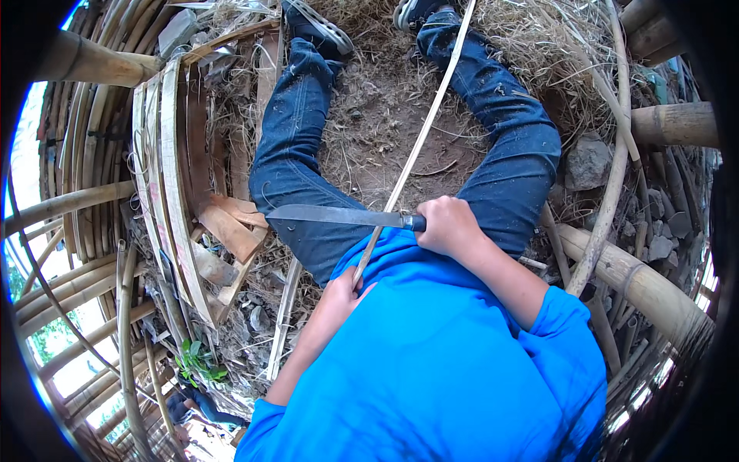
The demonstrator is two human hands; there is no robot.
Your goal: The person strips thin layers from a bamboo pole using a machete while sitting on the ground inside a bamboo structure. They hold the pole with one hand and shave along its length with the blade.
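A long, thin bamboo strip [419,142] runs from my lap up past the far edge between my feet. My left hand [340,296] is closed round its near end, close against my blue shirt. In my right hand [448,225] is the dark handle of a long-bladed knife [331,215]. Its blade points left, lying across the strip just above my lap, over my jeans. Whether the edge bites into the strip cannot be made out.
Flat wooden boards [171,185] lean at the left, with broken wood pieces [232,223] beside them. Bamboo poles [647,281] and grey rocks [589,162] lie at the right. Dry shavings [539,38] litter the ground. Another person's legs [208,404] show at the lower left.
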